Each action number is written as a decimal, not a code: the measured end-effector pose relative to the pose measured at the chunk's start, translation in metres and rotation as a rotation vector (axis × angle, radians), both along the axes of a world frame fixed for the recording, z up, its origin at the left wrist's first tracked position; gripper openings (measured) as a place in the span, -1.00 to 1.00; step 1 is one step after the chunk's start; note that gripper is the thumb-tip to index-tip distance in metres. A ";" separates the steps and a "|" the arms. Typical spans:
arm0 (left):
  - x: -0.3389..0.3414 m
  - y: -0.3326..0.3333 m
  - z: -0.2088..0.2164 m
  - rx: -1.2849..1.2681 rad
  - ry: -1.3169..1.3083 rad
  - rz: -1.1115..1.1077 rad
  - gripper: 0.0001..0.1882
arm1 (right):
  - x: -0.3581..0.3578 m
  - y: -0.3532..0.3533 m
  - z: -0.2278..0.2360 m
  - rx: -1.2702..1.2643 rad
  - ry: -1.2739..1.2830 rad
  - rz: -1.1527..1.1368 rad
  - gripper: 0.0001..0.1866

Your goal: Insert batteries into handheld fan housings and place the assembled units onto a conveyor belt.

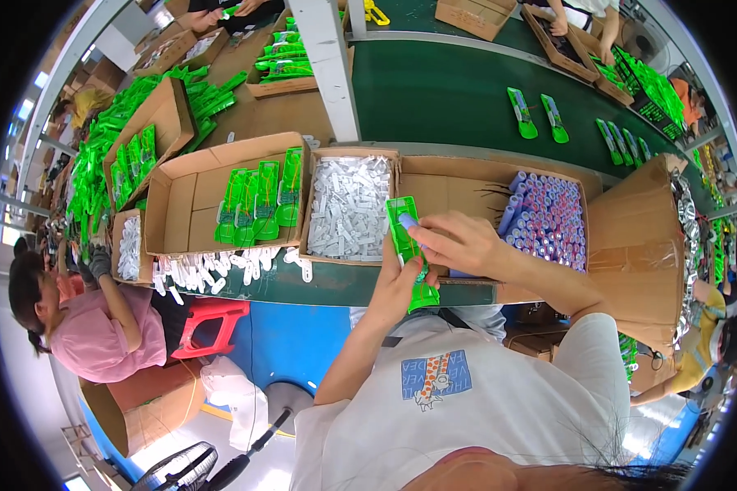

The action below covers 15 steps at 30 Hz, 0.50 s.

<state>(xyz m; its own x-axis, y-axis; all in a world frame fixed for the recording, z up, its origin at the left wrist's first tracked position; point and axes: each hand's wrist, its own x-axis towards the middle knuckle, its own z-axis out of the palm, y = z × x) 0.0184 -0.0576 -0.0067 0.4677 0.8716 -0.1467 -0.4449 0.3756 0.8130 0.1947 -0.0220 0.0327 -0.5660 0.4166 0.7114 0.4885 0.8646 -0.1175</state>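
A bright green, long plastic housing point(422, 299) is gripped in my left hand point(398, 282), its upper end rising past my fingers. Thin wires and a small part show near my left thumb, partly hidden. Between the fingertips of my right hand point(467, 242) is a lilac cylindrical battery point(408, 222), lying over the upper part of the housing. Whether it is fully seated there I cannot tell. To the right of my hands, many similar batteries point(549, 221) stand packed in a cardboard box point(446, 166). White plastic pieces point(348, 196) fill the box just left of them.
Several green housings with wires point(256, 203) lie in a cardboard tray point(176, 204) to the left. White clips point(221, 266) hang along the bench edge. Beyond a metal post point(326, 65), a green conveyor point(434, 90) carries green units point(522, 113). A person in pink point(110, 340) sits left.
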 end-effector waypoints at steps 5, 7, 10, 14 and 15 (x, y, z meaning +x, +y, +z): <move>-0.006 0.008 -0.004 0.041 -0.002 0.015 -0.51 | -0.008 -0.008 0.011 -0.089 -0.164 -0.025 -0.42; -0.009 0.010 -0.006 0.129 0.023 0.055 -0.51 | -0.011 -0.012 0.012 -0.134 -0.213 -0.025 -0.41; -0.018 0.010 -0.007 0.171 0.081 0.015 -0.44 | -0.021 -0.021 0.006 -0.115 -0.380 -0.091 -0.35; -0.037 0.010 0.013 0.183 0.130 0.063 -0.35 | -0.040 -0.026 -0.005 0.069 -0.483 -0.172 -0.50; -0.045 0.011 0.018 0.190 0.161 0.084 -0.31 | -0.045 -0.020 -0.006 -0.165 -0.358 -0.079 -0.54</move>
